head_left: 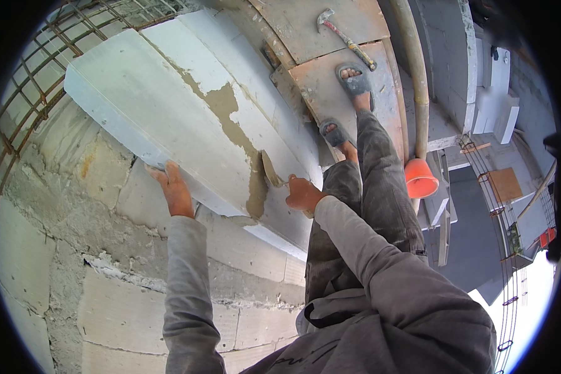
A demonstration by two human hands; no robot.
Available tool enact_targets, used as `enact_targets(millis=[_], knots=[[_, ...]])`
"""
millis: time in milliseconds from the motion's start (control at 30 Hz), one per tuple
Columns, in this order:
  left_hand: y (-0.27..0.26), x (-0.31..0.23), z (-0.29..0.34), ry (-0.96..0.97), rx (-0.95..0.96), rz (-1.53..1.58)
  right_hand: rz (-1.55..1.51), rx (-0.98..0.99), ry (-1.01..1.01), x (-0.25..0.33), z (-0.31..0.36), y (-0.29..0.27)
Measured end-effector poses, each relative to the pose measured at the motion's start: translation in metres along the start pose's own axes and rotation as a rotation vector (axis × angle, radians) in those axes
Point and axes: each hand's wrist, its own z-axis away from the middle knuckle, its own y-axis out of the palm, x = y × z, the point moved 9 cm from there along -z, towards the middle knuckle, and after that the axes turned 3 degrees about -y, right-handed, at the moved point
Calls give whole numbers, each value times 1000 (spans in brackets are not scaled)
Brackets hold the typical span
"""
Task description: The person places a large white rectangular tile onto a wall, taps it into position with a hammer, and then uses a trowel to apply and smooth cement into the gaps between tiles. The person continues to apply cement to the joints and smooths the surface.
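A long, pale building block (143, 118) lies at a slant in front of me. My left hand (173, 192) is set against its near long edge, thumb and fingers apart. In my closed right hand (304, 196) is a small trowel (270, 168), its blade at the mortar. Grey-brown mortar (227, 112) runs along the joint between this block and the pale blocks (277, 137) beside it. The smear is widest near the middle and by the trowel.
A hammer (346, 37) with a red-and-yellow handle lies on the boards (321, 75) beside my sandalled feet. Beyond a bamboo pole (419, 93) sits an orange bucket (421, 179). Rusty rebar mesh (40, 100) stands at the far left. Below my left arm is a pale block wall (124, 299).
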Motion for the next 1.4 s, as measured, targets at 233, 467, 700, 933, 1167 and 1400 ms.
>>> enact_targets(millis=[233, 467, 700, 933, 1167, 1400], knots=[[4, -12, 5, 69, 4, 115, -130, -150, -395, 130, -34, -87], [1, -39, 18, 119, 10, -97, 173, -167, -263, 106, -14, -63], [-1, -14, 15, 114, -40, -48, 121, -394, -432, 43, 14, -142], [3, 17, 8, 64, 10, 71, 446, -954, -182, 123, -6, -437], [4, 30, 19, 9, 61, 337, 675, -954, -221, 157, -76, -507], [-9, 27, 21, 68, -32, -27, 126, -879, -271, 138, -97, -495]])
